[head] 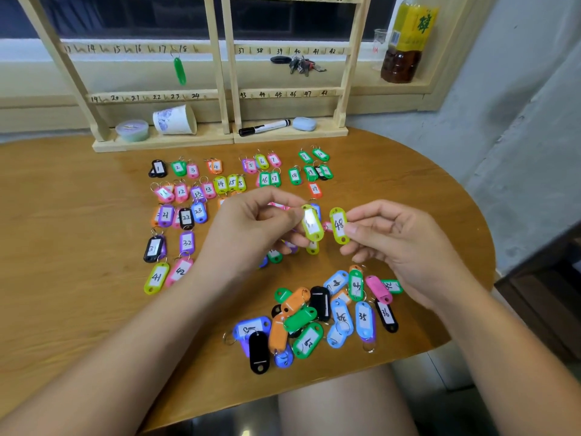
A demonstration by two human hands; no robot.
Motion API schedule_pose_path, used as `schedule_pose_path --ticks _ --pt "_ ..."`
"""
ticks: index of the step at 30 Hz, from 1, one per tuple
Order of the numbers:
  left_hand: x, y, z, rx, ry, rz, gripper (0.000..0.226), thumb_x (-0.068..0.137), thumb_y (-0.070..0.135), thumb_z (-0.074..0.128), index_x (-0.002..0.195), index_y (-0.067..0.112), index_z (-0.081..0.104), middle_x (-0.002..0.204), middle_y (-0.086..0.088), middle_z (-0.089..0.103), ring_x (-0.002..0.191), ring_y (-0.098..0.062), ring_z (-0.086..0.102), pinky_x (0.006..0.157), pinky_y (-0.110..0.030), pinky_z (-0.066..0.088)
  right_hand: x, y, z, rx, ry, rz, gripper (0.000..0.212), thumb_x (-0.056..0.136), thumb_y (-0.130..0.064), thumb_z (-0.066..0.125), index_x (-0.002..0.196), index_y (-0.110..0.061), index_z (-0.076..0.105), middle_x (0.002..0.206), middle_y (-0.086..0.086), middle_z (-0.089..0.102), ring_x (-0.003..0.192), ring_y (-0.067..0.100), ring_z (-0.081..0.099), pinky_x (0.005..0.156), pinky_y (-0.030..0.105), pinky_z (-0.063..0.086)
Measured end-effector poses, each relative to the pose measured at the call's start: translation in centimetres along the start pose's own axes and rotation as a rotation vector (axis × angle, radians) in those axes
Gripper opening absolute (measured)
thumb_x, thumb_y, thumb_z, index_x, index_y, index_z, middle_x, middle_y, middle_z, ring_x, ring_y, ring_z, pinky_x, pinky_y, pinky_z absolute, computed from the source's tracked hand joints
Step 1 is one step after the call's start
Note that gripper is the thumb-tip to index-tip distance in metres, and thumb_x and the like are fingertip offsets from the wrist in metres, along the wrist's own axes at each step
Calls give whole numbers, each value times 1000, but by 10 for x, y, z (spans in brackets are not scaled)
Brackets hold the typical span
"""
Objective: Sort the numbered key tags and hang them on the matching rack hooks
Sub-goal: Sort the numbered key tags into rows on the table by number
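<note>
Item: desk (78, 215), round-edged, wood-toned, seen from above.

- Left hand (251, 228): raised over the middle of the desk, fingers curled, thumb and fingertips pinching a yellow-green tag (312, 223). Glare hides the number on its label.
- Right hand (393, 243): at 3 o'clock of the left hand and near it but not touching, pinching a second yellow-green tag marked 48 (339, 225) by its side edge. The two tags hang upright, just beside each other.
- Sorted tags (220, 184): laid face up in rows from 9 to 12 o'clock of the hands. Numbers run from 1 at the far left through the teens and twenties, with 41 and 42 nearest.
- Heap of tags (314, 316): at 6 o'clock of the hands, near the desk edge. The colours are mixed, and several tags overlap or lie face down.
- Rack (220, 73): pale wood, two panels, standing at 12 o'clock on the far side of the desk. Its bars carry handwritten numbers.
- Green tag (179, 70): hangs from the hook by number 18.
- Bunch of keys (301, 66): at the bar marked 37 to 42.
- Rack base, left to right: small lidded tub (132, 129), paper cup (174, 120) on its side, black marker (264, 127), blue case (304, 124).
- Bottle (405, 42): yellow label, dark liquid, on the sill at 1 o'clock.
</note>
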State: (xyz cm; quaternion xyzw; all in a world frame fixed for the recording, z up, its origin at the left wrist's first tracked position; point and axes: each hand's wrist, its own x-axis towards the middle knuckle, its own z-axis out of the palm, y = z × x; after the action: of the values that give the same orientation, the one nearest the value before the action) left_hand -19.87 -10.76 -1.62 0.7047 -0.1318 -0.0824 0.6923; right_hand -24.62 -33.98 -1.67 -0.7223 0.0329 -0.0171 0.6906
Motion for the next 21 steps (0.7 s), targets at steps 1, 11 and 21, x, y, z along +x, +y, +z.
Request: schedule_pose_path --ticks 1,11,21 --pt "0 0 0 4 1 4 9 101 6 68 104 8 76 77 -14 78 74 -28 79 58 -26 56 0 0 3 5 -1 -10 21 90 -4 77 110 -2 72 88 19 77 79 30 78 63 26 60" --pt "4 -1 -25 141 26 5 3 97 9 75 95 7 77 72 -14 67 68 -17 65 57 -18 46 5 6 16 -25 15 -40 19 90 -3 78 108 -3 73 87 18 77 79 32 78 66 29 62" --pt "-14 3 -122 266 220 -74 8 95 6 73 93 9 80 74 -2 71 64 -6 56 54 -13 41 20 13 67 75 -33 -55 20 87 -1 80 105 -3 73 85 16 77 76 28 77 63 26 60"
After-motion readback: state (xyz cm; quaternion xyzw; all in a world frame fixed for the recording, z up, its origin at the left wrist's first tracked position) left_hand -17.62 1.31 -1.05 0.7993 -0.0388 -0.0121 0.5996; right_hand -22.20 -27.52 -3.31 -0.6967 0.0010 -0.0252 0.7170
